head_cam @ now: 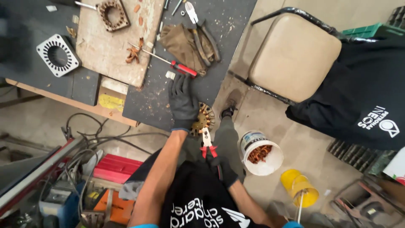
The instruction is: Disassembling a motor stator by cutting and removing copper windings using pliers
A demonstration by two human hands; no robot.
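My left hand [182, 100], in a dark glove, lies flat over a round motor stator [204, 119] with copper windings at the near edge of the dark workbench [147, 101]. My right hand [222, 168], also gloved, grips red-handled cutting pliers [207, 143] whose jaws point up at the stator's near rim. The stator is partly hidden under my left palm.
A red-handled screwdriver [168, 62], a wooden board [113, 40], a square metal lamination [58, 55], a cloth and pliers [198, 25] lie on the bench. A white bucket of copper scraps [260, 154], a yellow funnel [300, 189], a padded chair [293, 55] and a person in black [363, 97] are to the right.
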